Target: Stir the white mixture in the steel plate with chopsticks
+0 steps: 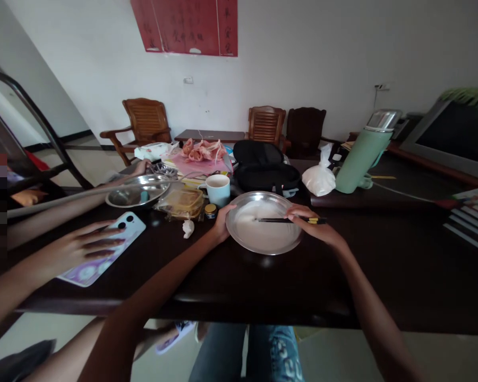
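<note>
A round, shallow metal bowl (pixel 239 243) sits in front of me on the dark table, with white powder or paste (pixel 263 232) spread over its bottom. My left hand (pixel 222 224) grips the bowl's left rim. Dark chopsticks (pixel 274 219) with gold bands near one end are held in my right hand (pixel 306 218) at the right rim. Their far tips touch the white stuff. Close to my left hand stand a pale blue mug (pixel 218 191) and a small jar with a gold lid (pixel 211 210). A crumpled white tissue-like lump (pixel 188 228) lies nearby.
At left, another person's hand (pixel 97 241) rests on a phone (pixel 121 249); an arm reaches past a second metal bowl (pixel 117 199). Behind are plastic-wrapped food (pixel 183 203), a black case (pixel 263 172), a tied bag of white powder (pixel 319 178) and a green thermos (pixel 356 162).
</note>
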Demonstrator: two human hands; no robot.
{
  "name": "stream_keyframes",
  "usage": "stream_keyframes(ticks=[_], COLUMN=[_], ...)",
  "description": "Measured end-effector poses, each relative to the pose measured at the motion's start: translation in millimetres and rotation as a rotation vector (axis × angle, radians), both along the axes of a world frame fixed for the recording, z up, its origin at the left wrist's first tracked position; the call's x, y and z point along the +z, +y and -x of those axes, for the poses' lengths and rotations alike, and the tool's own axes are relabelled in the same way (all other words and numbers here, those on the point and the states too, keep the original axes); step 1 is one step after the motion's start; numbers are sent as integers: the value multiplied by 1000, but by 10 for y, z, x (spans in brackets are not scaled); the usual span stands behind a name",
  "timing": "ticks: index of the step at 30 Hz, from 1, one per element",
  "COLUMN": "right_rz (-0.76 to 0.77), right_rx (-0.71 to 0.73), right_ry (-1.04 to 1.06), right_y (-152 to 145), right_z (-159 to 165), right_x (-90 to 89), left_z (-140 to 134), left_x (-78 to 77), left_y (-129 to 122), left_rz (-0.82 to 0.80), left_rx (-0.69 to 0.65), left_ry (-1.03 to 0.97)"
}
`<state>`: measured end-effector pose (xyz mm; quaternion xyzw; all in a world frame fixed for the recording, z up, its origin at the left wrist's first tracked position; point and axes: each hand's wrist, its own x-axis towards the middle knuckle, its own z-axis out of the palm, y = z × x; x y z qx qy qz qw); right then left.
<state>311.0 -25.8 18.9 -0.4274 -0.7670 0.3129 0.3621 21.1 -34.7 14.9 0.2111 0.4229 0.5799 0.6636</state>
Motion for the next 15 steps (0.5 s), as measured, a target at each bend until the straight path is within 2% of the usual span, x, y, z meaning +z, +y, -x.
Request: stream_keyframes(ticks=[3,11,15], right_rz=[-21,-37,-4], right_rx=[-62,-95,59], right_ry=[6,36,2], right_y=[18,45,22], right_z=[-43,-284,-208], right_x=[-2,80,82], left_z=[-20,-14,5], left_x=[38,52,5], left_y=[-16,-29,5], left_rz=[9,19,13], left_rx=[16,3,12], left_ry=[0,37,13])
